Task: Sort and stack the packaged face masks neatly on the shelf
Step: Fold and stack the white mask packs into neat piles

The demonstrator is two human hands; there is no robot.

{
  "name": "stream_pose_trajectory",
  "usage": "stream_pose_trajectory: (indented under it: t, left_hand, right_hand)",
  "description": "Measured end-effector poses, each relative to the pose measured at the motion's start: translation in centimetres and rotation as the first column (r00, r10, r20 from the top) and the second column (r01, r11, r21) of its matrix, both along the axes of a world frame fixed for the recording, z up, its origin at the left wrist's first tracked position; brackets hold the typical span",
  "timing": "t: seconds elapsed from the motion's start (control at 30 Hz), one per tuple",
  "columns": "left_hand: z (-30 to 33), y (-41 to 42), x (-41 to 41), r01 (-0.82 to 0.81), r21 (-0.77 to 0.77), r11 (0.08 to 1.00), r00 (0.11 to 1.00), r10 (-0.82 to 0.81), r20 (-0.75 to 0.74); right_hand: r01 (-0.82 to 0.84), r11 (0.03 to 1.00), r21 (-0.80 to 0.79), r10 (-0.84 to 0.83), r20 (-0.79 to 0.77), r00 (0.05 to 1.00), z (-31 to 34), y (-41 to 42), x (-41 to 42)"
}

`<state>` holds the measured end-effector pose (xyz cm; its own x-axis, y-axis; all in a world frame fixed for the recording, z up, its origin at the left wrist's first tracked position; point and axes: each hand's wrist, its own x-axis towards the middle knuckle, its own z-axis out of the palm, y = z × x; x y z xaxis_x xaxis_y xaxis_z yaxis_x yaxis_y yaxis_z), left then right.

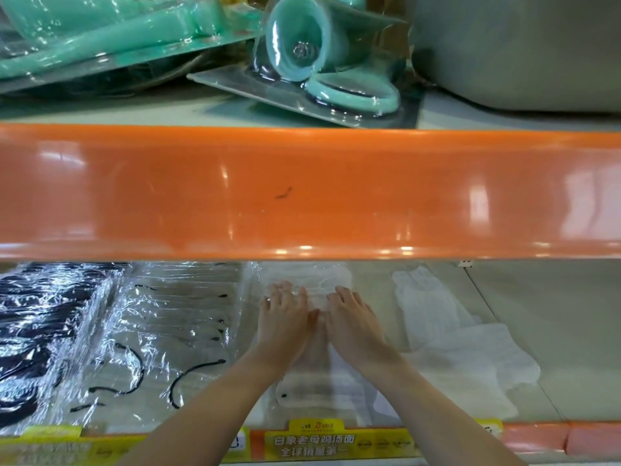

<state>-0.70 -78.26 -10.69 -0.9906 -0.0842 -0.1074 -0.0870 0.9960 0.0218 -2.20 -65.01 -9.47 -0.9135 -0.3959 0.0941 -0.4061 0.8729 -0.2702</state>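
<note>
- Glossy orange shelf edge runs the full width, smooth and curved, catching window-like glare, with one small dark smear near its middle.
- Pale grey shelf board below it is flat and matte, bare to the right of the hands.
- Above the orange edge lie clear blister packs of mint-green plastic goods, hard and shiny, one shaped like a cup, another like a ring.
- Left of the fingers sit crinkled clear sleeves in overlapping rows: dark masks farthest left, then pale masks with thin black ear loops just beside the left hand.
- Packaged white masks lie directly beneath both hands in a soft, pleated stack under thin film, reaching past the fingertips toward the back of the shelf and down between the forearms.
- Loose white fabric pieces, soft and rounded at the corners, lie just right of the right hand.
- Yellow price label strip with printed characters fronts the lower shelf.
- Left hand rests flat on the stack, fingers straight and slightly spread.
- Right hand does likewise beside it, thumbs nearly touching.
</note>
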Motion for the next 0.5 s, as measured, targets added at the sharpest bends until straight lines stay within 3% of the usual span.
stream_pose_trajectory:
  t: [0.37,0.5]
  left_hand:
    - [0.2,-1.1,0.5,0.052,0.014,0.999,0.999,-0.051,-0.017]
    - [1.5,0.1,1.9,0.167,0.088,0.982,0.964,-0.144,-0.223]
  right_hand:
    - [-0.065,0.996,0.056,0.066,-0.016,0.998,-1.8,0.7,-0.2]
    - [-0.109,0.993,-0.044,0.111,0.048,0.993,-1.2,1.2,-0.4]
